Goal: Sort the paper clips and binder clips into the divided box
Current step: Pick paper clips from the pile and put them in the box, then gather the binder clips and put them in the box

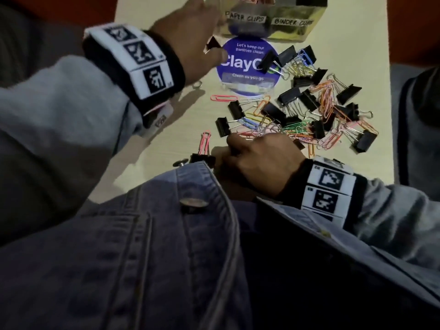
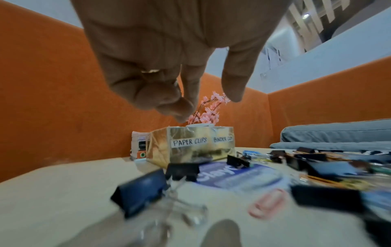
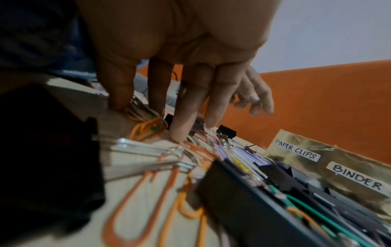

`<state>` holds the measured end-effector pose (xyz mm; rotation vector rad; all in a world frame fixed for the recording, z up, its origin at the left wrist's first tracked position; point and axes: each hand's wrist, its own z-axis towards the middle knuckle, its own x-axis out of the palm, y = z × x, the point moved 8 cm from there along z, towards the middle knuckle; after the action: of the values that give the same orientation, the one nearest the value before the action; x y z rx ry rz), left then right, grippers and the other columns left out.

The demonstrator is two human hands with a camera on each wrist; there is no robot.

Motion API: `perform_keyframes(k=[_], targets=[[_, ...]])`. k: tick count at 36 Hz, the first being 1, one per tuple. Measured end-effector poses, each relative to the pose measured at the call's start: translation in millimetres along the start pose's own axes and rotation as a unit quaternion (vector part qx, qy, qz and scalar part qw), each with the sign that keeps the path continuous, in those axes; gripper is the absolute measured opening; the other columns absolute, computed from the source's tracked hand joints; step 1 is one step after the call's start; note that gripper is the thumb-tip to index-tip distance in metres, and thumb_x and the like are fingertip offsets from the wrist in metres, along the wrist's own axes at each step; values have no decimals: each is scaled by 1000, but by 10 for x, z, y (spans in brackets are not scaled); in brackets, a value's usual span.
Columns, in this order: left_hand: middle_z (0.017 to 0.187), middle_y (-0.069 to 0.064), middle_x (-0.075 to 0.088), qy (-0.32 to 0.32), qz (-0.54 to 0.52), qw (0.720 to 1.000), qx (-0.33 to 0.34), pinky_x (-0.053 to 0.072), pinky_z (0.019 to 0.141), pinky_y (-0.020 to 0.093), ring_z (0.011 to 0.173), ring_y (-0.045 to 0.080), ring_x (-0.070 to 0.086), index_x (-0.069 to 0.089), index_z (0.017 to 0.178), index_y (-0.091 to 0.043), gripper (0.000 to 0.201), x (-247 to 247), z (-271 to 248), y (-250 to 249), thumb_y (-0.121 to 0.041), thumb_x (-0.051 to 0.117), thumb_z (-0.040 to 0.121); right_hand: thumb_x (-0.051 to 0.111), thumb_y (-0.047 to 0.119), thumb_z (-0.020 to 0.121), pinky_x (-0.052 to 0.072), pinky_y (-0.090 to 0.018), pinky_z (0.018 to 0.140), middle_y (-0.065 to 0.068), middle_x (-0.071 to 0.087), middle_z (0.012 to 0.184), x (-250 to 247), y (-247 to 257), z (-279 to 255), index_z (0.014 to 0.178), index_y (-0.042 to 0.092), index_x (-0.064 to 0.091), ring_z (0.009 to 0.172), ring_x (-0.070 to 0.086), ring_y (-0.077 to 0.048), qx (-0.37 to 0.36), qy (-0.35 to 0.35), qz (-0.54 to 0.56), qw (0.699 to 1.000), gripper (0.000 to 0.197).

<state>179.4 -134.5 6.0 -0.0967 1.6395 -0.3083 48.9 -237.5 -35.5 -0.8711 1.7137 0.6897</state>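
Note:
A gold divided box (image 1: 273,27) (image 2: 190,150) (image 3: 317,150), labelled PAPER CLIPS on the left and BINDER CLIPS on the right, stands at the table's far end. Coloured paper clips and black binder clips lie in a mixed pile (image 1: 309,110) at the middle right. My left hand (image 1: 190,36) (image 2: 207,107) hovers by the box's left front corner with loosely curled fingers and nothing in them. A black binder clip (image 1: 212,43) (image 2: 183,170) lies on the table below it. My right hand (image 1: 238,144) (image 3: 137,108) is down on the pile's near edge, thumb and forefinger pinching a bunch of paper clips (image 3: 143,123).
A round blue sticker (image 1: 245,75) is on the table in front of the box. A binder clip with pink paper clips (image 1: 204,151) lies near my denim jacket. Behind the box are a pot of pink flowers (image 2: 207,108), orange padded walls and a grey cushion (image 2: 338,133).

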Motion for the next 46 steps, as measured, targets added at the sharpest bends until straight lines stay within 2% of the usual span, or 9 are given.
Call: perform_keyframes(k=[7, 10, 13, 16, 22, 28, 36, 42, 46], targets=[[123, 3, 51, 140, -28, 989, -29, 38, 83, 28, 98, 19, 50, 51, 126, -24, 42, 404, -725, 130, -40, 59, 88, 33, 26, 75, -3, -15, 45, 4, 60, 66, 36, 32, 135, 69, 27, 72, 29, 47, -21, 5, -10, -84, 996, 40], [123, -2, 46, 176, -20, 984, -9, 39, 79, 28, 96, 16, 50, 47, 126, -27, 48, 524, -1030, 83, -45, 62, 84, 33, 23, 72, 16, -15, 42, -2, 61, 61, -3, -73, 222, 60, 16, 68, 32, 52, -23, 19, -29, -85, 996, 39], [118, -5, 42, 181, -6, 983, 34, 37, 70, 26, 84, 15, 49, 45, 124, -28, 54, 599, -1266, -21, -50, 66, 79, 34, 19, 89, 35, -32, 52, -11, 64, 91, -22, -299, 305, 90, 5, 68, 66, 66, -33, 53, -4, -76, 996, 37], [116, -5, 41, 207, 36, 974, 80, 34, 65, 26, 78, 17, 50, 46, 118, -26, 51, 692, -1416, -169, -52, 65, 78, 44, 16, 92, 37, -35, 63, -9, 61, 109, -62, -502, 366, 108, 9, 63, 90, 64, -34, 78, 11, -111, 991, 26], [125, 3, 39, 262, 127, 951, 106, 35, 64, 32, 75, 25, 45, 39, 123, -19, 48, 884, -1475, -337, -44, 59, 87, 51, 20, 89, 39, -35, 61, -9, 60, 111, -48, -639, 491, 111, 9, 62, 88, 62, -33, 85, 44, -167, 981, 27], [120, 7, 46, 209, 135, 957, 149, 40, 68, 35, 90, 31, 58, 49, 116, -13, 21, 831, -1231, -545, -16, 50, 95, 52, 23, 87, 38, -35, 65, -11, 56, 113, -82, -776, 522, 112, 8, 59, 93, 62, -36, 103, 35, -144, 984, 30], [127, 0, 45, 180, 123, 964, 152, 43, 68, 35, 94, 30, 59, 55, 109, -12, 18, 719, -875, -632, -7, 49, 93, 56, 26, 84, 40, -34, 69, -11, 63, 104, -242, -1032, 526, 103, 12, 64, 94, 61, -33, 131, -7, -75, 988, 25], [102, -4, 46, 214, 83, 965, 125, 47, 73, 37, 93, 30, 58, 49, 101, -16, 15, 788, -767, -592, -6, 48, 90, 62, 27, 84, 40, -30, 69, -7, 64, 90, -582, -1393, 492, 96, 17, 68, 81, 53, -25, 212, -66, 65, 973, 17], [104, 7, 58, 247, 74, 962, 92, 48, 75, 37, 93, 31, 58, 44, 115, -15, 25, 864, -744, -530, -9, 48, 91, 64, 23, 84, 46, -31, 71, -5, 64, 85, -1103, -1678, 540, 92, 14, 68, 79, 57, -23, 238, -172, 126, 948, 12]])
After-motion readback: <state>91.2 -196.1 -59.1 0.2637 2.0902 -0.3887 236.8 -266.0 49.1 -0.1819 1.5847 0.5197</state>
